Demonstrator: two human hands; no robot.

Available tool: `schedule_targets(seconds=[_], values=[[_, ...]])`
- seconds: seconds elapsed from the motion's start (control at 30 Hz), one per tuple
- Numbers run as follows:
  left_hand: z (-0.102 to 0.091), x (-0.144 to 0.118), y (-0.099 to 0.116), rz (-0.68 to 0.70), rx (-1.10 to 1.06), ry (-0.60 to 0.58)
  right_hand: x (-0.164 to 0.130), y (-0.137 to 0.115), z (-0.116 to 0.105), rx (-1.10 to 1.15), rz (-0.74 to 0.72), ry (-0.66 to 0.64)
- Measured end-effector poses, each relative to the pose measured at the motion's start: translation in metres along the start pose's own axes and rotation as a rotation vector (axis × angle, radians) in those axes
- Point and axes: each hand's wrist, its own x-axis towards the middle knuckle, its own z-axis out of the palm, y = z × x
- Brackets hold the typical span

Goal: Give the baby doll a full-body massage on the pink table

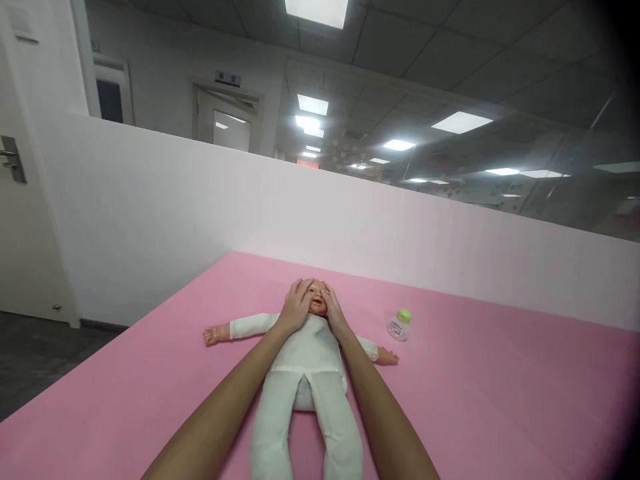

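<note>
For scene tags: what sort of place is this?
Probably a training room or classroom in an office-style building: a baby doll lies on a pink tabletop, light panels line a tiled ceiling, and a small sign sits above a door.

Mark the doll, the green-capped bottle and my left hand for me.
Doll (311, 347): head view, on the white cloth chest.
Green-capped bottle (399, 327): head view, on the clear body, below the cap.
Left hand (297, 306): head view, on the back of it.
</note>
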Motion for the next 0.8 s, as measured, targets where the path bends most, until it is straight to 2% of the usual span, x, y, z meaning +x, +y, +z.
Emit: schedule_targets(seconds=[0.13, 0.3, 0.43, 0.57, 0.8], values=[[0.003, 0.003, 0.003, -0.036, -0.017, 0.036, -0.004, -0.005, -0.002, 0.07, 0.07, -0.006], [0.002, 0.007, 0.01, -0.124, -0.071, 0.001, -0.009, -0.011, -0.007, 0.11, 0.168, -0.005], [0.001, 0.006, 0.017, -0.152, -0.094, -0.03, -0.013, -0.012, -0.012, 0.108, 0.121, -0.037], [0.001, 0.0, 0.03, -0.115, -0.121, -0.041, -0.015, -0.012, -0.015, 0.066, 0.047, -0.032], [0.003, -0.008, 0.045, -0.093, -0.085, -0.034, -0.014, -0.01, -0.012, -0.06, 0.03, 0.148]])
